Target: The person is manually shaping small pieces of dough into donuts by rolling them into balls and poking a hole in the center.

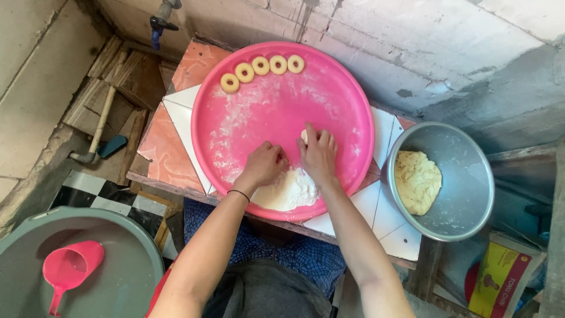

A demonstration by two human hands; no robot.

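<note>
Presently, reference landmark: round pink plastic tray (347, 94), lying flat on a tiled tabletop (176, 126); all positions below are given relative to it.
Dough piece: small pale lump of dough (304, 135), near the tray centre, slightly toward the near rim; mostly covered, so its long axis and heading cannot be told.
Dough piece versus fingers: it shows just past the fingertips (310, 136) of the right hand, on the far side, touching them.
Right hand (319, 156): palm down on the tray floor, fingers close together and curved over the lump.
Left hand (265, 165): beside the right hand, on the tray floor; fingers curled in narrow; what they hold, if anything, cannot be told. A thin black band (238, 195) circles the wrist.
Flour heap (288, 189): white loose pile at the near rim, under both wrists.
Ring row: four pale dough rings (261, 65) in a curved line along the far rim, each lying flat.
Metal bowl (465, 206): round, grey, just right of the tray, holding a yellow dough mass (416, 181).
Grey tub (118, 282): well left of the near rim, holding a pink scoop (69, 266).
</note>
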